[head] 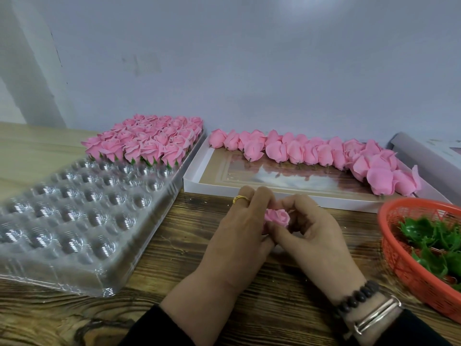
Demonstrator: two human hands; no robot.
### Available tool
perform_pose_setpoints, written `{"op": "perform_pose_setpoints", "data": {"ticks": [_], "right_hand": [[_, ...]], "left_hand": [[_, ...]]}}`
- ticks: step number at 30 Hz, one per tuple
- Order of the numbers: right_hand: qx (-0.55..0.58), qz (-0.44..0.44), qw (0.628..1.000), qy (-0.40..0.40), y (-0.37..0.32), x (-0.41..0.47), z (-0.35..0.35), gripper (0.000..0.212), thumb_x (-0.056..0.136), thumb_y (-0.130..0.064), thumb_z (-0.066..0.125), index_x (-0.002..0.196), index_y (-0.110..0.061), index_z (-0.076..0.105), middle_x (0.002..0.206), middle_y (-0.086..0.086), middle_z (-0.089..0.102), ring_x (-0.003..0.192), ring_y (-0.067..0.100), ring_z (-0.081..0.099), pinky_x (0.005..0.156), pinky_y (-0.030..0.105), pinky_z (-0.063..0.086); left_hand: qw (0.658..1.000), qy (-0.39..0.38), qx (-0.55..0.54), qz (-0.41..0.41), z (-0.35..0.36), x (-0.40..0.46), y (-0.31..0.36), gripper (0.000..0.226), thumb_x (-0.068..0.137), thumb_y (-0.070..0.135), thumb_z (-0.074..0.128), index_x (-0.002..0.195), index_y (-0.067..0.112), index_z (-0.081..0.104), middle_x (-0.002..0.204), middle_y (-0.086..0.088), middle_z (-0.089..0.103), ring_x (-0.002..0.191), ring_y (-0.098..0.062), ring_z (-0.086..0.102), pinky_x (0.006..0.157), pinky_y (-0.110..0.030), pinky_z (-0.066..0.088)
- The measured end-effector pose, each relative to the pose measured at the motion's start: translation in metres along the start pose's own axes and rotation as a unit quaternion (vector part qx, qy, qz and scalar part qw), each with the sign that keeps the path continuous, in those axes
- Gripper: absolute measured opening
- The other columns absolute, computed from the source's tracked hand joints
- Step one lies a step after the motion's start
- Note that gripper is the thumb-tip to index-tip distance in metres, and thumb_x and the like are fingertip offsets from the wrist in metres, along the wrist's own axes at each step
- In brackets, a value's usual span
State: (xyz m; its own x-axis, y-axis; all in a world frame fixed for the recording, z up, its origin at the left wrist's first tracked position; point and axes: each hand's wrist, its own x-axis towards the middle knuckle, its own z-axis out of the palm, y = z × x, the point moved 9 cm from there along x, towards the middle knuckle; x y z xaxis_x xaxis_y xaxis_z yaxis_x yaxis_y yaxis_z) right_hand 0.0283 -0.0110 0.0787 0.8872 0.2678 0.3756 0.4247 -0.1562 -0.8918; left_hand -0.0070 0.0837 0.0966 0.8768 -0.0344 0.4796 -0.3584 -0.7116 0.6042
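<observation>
Left hand (237, 236) wearing gold ring (241, 199). Right hand (316, 236) wearing dark bead bracelet (356, 297) at wrist, silver metal band (374, 318) beside it. Black sleeves (154, 328) covering both forearms.

Pale grey wall (249, 58) rises behind a dark-grained wooden table (174, 245).

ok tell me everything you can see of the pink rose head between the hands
The small pink foam-like rose head is a bud of layered, curled petals, its bloom turned up toward the camera. It is held over the dark wood-grain table. The left hand grips its left side; the right hand pinches its right side. Fingers hide its base.
</observation>
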Motion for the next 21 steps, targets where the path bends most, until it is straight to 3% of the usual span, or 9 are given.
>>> {"op": "perform_pose_setpoints", "data": {"ticks": [3,6,10,12,15,21], "right_hand": [[-0.003,0.0,1.0,-0.003,0.0005,-0.0003,0.0006,0.025,0.071,-0.003,0.071,0.082,-0.024,0.065,0.078,0.005,0.064,0.071,0.025,0.06,0.068,0.049,0.053],[-0.002,-0.008,1.0,0.007,-0.0019,-0.0001,0.0,0.028,0.069,-0.007,0.072,0.085,-0.028,0.063,0.077,0.001,0.064,0.069,0.013,0.057,0.067,0.03,0.052],[0.007,-0.021,1.0,0.01,-0.005,-0.001,0.0002,0.027,0.077,-0.016,0.069,0.097,-0.03,0.057,0.079,-0.003,0.061,0.069,0.009,0.056,0.069,0.035,0.052],[0.013,-0.033,0.999,0.013,-0.0078,-0.002,-0.0021,0.017,0.083,-0.026,0.059,0.1,-0.029,0.055,0.079,-0.001,0.061,0.073,0.013,0.059,0.072,0.037,0.052],[0.012,-0.039,0.999,0.018,-0.0065,-0.0015,-0.0063,0.021,0.082,-0.03,0.045,0.1,-0.03,0.056,0.077,0.004,0.062,0.074,0.017,0.06,0.074,0.036,0.05],[0.065,-0.038,0.997,0.023,-0.0017,-0.0011,-0.0068,0.021,0.084,-0.027,0.041,0.096,-0.027,0.059,0.073,-0.002,0.064,0.065,0.003,0.058,0.05,0.01,0.046]], "left_hand": [[1.0,0.0,0.0,-0.005,-0.0006,0.0003,-0.0007,0.035,0.077,0.01,0.067,0.101,0.021,0.044,0.101,0.008,0.041,0.088,-0.009,0.046,0.075,-0.032,0.044],[1.0,0.005,0.0,-0.015,-0.0023,0.0007,-0.002,0.034,0.077,0.006,0.065,0.102,0.019,0.046,0.103,0.006,0.043,0.089,-0.013,0.048,0.076,-0.037,0.045],[1.0,0.004,-0.016,-0.017,-0.004,0.0015,-0.0026,0.027,0.077,0.008,0.065,0.099,0.018,0.052,0.1,0.009,0.042,0.086,-0.01,0.047,0.074,-0.037,0.047],[1.0,-0.004,-0.018,-0.016,-0.0036,0.0023,-0.0032,0.023,0.077,0.012,0.067,0.095,0.018,0.053,0.097,0.01,0.041,0.083,-0.005,0.044,0.075,-0.035,0.046],[1.0,-0.01,-0.008,-0.015,-0.0026,0.0025,-0.0044,0.02,0.079,0.019,0.067,0.091,0.02,0.051,0.095,0.01,0.041,0.081,-0.005,0.044,0.072,-0.033,0.047],[1.0,-0.008,0.003,0.001,-0.0017,0.0015,-0.002,0.023,0.079,0.016,0.065,0.084,0.024,0.044,0.088,0.013,0.039,0.076,-0.006,0.043,0.064,-0.026,0.043]]}}
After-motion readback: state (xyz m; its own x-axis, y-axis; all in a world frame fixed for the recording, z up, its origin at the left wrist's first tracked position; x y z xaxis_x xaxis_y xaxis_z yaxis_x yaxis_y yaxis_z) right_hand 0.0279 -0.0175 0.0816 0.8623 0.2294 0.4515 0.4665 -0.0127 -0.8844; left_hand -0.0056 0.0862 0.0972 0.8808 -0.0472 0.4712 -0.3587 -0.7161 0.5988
